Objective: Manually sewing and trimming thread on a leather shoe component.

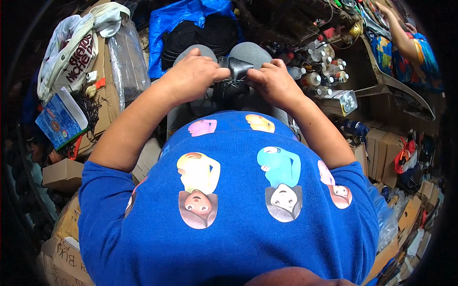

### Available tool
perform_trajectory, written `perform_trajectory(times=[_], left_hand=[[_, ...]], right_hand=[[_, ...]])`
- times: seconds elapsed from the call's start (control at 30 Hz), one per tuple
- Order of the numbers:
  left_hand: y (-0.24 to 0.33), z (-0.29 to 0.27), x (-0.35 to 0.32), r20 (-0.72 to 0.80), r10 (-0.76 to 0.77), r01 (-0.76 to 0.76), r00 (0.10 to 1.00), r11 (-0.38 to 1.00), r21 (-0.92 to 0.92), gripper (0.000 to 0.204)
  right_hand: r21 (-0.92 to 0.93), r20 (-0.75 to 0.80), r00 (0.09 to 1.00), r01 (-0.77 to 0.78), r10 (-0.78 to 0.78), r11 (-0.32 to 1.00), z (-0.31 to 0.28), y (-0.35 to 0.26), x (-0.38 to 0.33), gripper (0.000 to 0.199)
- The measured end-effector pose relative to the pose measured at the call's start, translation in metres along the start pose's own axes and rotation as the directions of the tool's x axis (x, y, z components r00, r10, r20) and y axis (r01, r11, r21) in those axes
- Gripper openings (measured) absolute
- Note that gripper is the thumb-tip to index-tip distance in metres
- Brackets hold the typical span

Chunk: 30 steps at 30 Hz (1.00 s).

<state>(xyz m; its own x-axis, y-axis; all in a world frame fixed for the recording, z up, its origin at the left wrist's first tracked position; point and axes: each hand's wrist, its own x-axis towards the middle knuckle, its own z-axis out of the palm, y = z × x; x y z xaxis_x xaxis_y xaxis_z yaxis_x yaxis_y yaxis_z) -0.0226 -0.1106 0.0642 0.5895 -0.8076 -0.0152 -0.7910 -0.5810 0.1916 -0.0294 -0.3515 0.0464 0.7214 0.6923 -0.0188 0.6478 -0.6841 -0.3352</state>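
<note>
Between my knees is a shiny black leather-like piece point(238, 69) with thin pale lines, perhaps thread, across it; its exact kind is unclear. My left hand point(194, 72) is closed at its left side, thumb pointing toward it. On the opposite edge, the curled fingers and thumb of my right hand point(276, 81) pinch the same piece. More dark material hangs below it between my grey-clad legs point(255, 53). Beyond my knees, a stack of black pieces point(200, 35) lies on a blue plastic sheet point(160, 24).
Plastic bottles point(320, 66) crowd the right side, near a clear container point(347, 102). At the left are a white cloth bag point(71, 52), a blue book point(62, 119) and a cardboard box point(63, 174). Another person's arm point(400, 38) shows at the far right.
</note>
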Motion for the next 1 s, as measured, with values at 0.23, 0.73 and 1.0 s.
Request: perform_trajectory(times=[0.23, 0.73, 1.0], left_hand=[[-0.007, -0.004, -0.032, -0.070, -0.089, 0.076, 0.994, 0.982, -0.176, 0.010], [-0.059, -0.011, -0.142, -0.068, -0.661, 0.526, 0.748, 0.652, -0.547, 0.007], [-0.042, -0.014, -0.080, -0.284, -0.751, -0.534, 0.596, -0.106, -0.839, 0.013]], right_hand=[[0.105, -0.122, 0.992, -0.002, 0.015, 0.994, -0.007, 0.008, -0.023, 0.012], [0.629, -0.240, 0.791, -0.315, 0.563, 0.711, -0.019, 0.084, -0.090, 0.011], [0.764, 0.012, 0.836, 0.346, 0.548, -0.545, -0.008, 0.048, -0.021, 0.017]])
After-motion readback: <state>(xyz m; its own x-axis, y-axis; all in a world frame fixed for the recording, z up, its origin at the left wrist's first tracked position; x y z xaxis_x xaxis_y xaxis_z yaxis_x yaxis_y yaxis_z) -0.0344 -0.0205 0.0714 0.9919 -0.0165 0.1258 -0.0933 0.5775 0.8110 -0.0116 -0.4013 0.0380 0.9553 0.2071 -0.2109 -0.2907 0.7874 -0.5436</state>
